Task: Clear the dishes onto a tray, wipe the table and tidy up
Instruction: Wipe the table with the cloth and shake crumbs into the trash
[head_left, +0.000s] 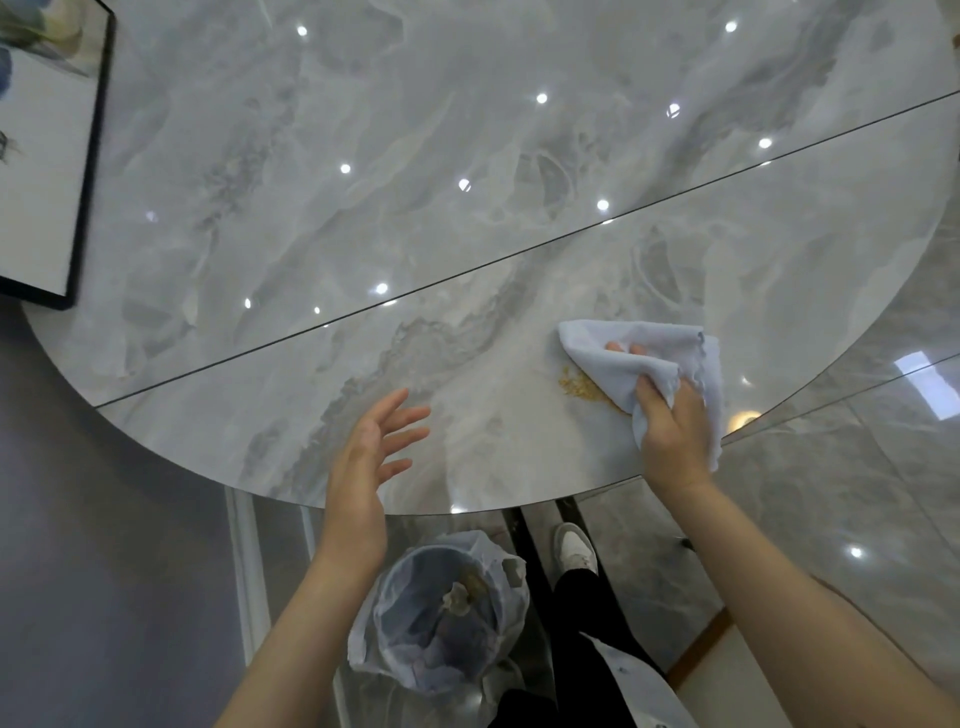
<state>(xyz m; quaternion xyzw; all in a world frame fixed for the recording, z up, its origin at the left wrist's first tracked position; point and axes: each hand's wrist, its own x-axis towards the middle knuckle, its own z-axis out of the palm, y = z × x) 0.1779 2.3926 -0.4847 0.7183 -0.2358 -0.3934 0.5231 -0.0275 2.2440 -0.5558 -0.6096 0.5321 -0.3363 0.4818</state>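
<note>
Right of centre on the bench (467, 156) our right hand (672, 436) grips the cloth (613, 353) beside yellow crumbs (579, 387), left hand (363, 457) hovering, fingers (405, 421) released, so we judge wiping is underway: next, sweep crumbs toward the lower-frame bin (441, 623)

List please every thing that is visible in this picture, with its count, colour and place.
table: one, grey marble, round, fills most of the view
cloth: one, pale blue-white, on the table at right, beside the crumbs
crumbs: one small patch, yellow-brown, on the table at the cloth's left edge
tray: one, dark rim, upper left on the table
bin: one, lined with a white bag, on the floor under the table's near edge
shoe: one, white, on the floor
left hand: open, over the table's near edge
right hand: grips the cloth
</note>
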